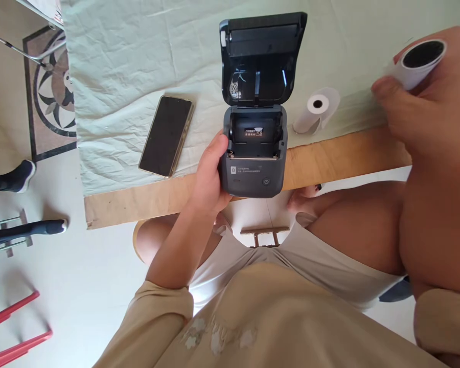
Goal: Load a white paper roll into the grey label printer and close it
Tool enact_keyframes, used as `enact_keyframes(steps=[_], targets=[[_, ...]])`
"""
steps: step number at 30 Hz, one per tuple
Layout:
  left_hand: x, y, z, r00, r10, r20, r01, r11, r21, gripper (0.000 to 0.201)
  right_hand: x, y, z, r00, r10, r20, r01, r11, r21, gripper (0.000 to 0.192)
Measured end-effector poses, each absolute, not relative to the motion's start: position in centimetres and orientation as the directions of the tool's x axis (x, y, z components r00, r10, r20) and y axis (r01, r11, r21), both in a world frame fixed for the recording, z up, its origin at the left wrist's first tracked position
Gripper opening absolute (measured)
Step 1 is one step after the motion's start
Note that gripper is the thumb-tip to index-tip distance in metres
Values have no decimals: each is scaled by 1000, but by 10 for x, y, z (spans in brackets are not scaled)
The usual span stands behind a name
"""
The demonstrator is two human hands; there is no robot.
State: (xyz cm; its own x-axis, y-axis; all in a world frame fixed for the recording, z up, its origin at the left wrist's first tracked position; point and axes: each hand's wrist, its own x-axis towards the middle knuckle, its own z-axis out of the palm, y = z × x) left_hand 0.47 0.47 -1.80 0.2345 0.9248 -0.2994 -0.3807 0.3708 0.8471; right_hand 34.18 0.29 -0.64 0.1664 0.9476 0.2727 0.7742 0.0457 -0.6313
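My left hand (210, 176) grips the left side of a small dark label printer (255, 174) near the table's front edge. The printer's lid (261, 61) stands raised, and its paper bay (255, 134) shows no roll inside. Over at the right, my right hand (425, 97) is closed around a white paper roll (417, 71) with a wide dark core opening. Between the printer and that hand, a smaller white paper roll (310, 115) stands on the cloth with its loose end curling to the right.
A black smartphone (166, 135) lies on the pale green cloth (118, 66) left of the printer. The table's bare wooden edge (138, 202) runs along the front. On the floor at left are a red stool (19, 327) and another person's feet (19, 176).
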Motion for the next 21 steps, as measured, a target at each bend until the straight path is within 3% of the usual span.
enact_keyframes(steps=[3,5,7,11,14,18,21], targets=[[4,7,-18,269,926,-266,-376,355,856,57,342,1,-3,370,907,201,808,-207,-552,42],[4,8,-19,274,928,-253,-376,345,860,56,342,-2,-3,406,900,158,800,-267,-537,52],[3,8,-19,277,928,-249,-381,344,858,56,338,-7,-1,372,897,238,819,-197,-539,59],[2,7,-21,284,925,-252,-386,350,853,56,308,-16,7,137,818,559,817,226,-531,50],[2,7,-24,235,939,-250,-402,328,855,50,281,-10,3,9,899,438,745,287,-602,60],[3,9,-28,234,941,-244,-397,321,860,44,262,12,-11,41,985,170,691,95,-717,69],[3,8,-27,251,943,-219,-426,311,850,41,258,23,-12,99,990,105,629,20,-777,73]])
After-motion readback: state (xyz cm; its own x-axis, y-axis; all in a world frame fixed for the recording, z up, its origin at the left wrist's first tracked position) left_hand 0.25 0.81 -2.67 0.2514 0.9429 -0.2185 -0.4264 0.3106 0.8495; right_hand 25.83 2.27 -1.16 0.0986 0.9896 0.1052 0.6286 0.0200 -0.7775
